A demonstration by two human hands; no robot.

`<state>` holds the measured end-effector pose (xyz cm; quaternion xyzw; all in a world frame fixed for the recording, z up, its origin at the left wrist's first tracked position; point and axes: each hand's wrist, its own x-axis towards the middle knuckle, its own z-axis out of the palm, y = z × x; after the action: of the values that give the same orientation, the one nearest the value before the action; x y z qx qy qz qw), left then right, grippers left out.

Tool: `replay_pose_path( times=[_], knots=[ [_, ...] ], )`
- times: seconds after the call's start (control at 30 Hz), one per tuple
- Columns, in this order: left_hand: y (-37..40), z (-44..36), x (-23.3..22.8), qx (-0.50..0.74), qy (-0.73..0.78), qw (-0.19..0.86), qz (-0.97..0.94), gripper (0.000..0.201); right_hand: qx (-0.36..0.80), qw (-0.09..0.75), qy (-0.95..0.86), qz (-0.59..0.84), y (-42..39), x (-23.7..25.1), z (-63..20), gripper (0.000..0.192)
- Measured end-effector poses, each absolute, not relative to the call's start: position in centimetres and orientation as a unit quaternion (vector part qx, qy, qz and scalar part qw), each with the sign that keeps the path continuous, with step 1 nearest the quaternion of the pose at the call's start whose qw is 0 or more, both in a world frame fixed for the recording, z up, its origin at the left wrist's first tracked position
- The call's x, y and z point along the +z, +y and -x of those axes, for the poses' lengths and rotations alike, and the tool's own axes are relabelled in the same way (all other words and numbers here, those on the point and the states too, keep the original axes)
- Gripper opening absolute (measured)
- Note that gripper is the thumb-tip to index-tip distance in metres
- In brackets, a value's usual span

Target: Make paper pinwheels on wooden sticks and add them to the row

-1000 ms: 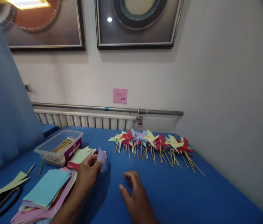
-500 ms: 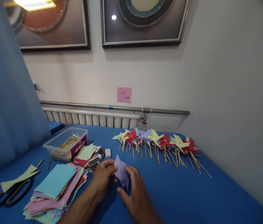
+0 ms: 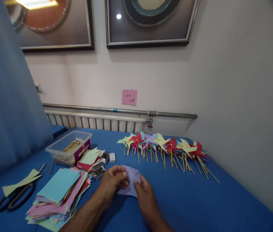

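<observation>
A purple sheet of paper (image 3: 133, 177) with slits cut in from its corners lies almost flat between my hands. My right hand (image 3: 146, 196) grips its right edge, thumb on top and fingers underneath. Over the paper's left part, the fingers of my left hand (image 3: 114, 182) are curled together in a pinch; whatever is in them is too small or hidden to make out. Just beyond my left hand stands an open small box of metal pins (image 3: 98, 170), with a second open box (image 3: 105, 158) and a closed white box (image 3: 112, 157) behind it.
Stacked coloured paper (image 3: 59, 187) lies at the left, beside black-handled scissors (image 3: 17, 196) with pale green paper on them. A clear plastic tub (image 3: 68, 145) holds wooden sticks. Finished paper pinwheels (image 3: 160, 141) line the back right of the blue table (image 3: 199, 203), near the wall.
The purple paper has gone from folded up to spread flatter. My right hand has closed on its right edge, and my left fingers have shifted over its face.
</observation>
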<state>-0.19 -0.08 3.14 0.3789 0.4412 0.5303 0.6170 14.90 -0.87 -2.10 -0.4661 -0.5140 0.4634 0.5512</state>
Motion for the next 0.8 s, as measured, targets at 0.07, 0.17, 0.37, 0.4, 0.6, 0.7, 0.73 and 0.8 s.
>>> replay_pose_path(
  times=[0.07, 0.17, 0.37, 0.4, 0.6, 0.7, 0.73, 0.8],
  knots=[
    [0.3, 0.6, 2.9, 0.55, 0.486, 0.539, -0.413, 0.038, 0.537, 0.568, -0.457, 0.425, -0.3, -2.4, -15.3, 0.038],
    [0.8, 1.2, 2.3, 0.571, 0.545, 0.408, -0.459, 0.028, 0.602, 0.581, -0.397, 0.378, -0.2, -2.3, -15.7, 0.041],
    [1.5, 0.8, -0.1, 0.498, 0.51, 0.525, -0.464, 0.035, 0.642, 0.579, -0.371, 0.339, -1.0, -1.8, -15.6, 0.038],
    [1.5, 0.6, -0.4, 0.496, 0.499, 0.545, -0.456, 0.037, 0.643, 0.578, -0.372, 0.337, -1.1, -1.7, -15.6, 0.038],
    [1.3, 0.7, 0.2, 0.493, 0.477, 0.588, -0.427, 0.04, 0.657, 0.573, -0.357, 0.334, -1.4, -0.8, -15.6, 0.044],
    [1.0, 0.8, 1.1, 0.481, 0.464, 0.61, -0.426, 0.041, 0.667, 0.578, -0.332, 0.333, -1.4, -0.4, -15.6, 0.047],
    [0.9, 0.8, 1.2, 0.481, 0.463, 0.613, -0.423, 0.042, 0.669, 0.577, -0.328, 0.334, -1.3, -0.3, -15.6, 0.047],
    [0.8, 0.6, 1.3, 0.485, 0.464, 0.613, -0.417, 0.042, 0.673, 0.573, -0.327, 0.334, -1.4, -0.2, -15.6, 0.046]
  ],
)
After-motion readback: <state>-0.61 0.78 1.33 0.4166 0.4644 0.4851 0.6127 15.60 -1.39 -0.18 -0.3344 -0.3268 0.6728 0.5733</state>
